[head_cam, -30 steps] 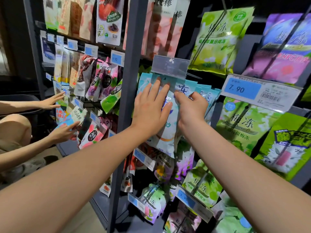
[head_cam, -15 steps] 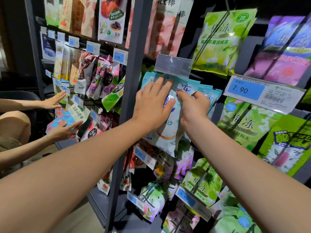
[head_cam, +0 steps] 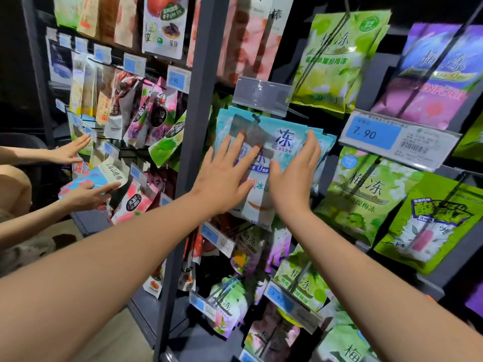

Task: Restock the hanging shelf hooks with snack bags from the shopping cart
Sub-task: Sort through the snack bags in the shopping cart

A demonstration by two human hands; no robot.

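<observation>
A stack of light blue snack bags [head_cam: 283, 138] hangs on a shelf hook under a clear label holder [head_cam: 261, 96]. My left hand [head_cam: 224, 176] lies flat with straight spread fingers against the front bag's left side. My right hand [head_cam: 296, 173] is also flat with straight fingers, at the bag's right side. Neither hand grips anything. The hook itself is mostly hidden by the bags. The shopping cart is out of view.
A dark upright post [head_cam: 198, 105] stands just left of my hands. Green bags [head_cam: 366, 194] and a 7.90 price tag [head_cam: 397, 138] hang to the right. Another person's two hands [head_cam: 86, 194] handle a bag at the left shelf section.
My right hand has opened from a curled pinch on the bag's top to flat straight fingers. Both hands have slid slightly down the bag. The view has moved closer.
</observation>
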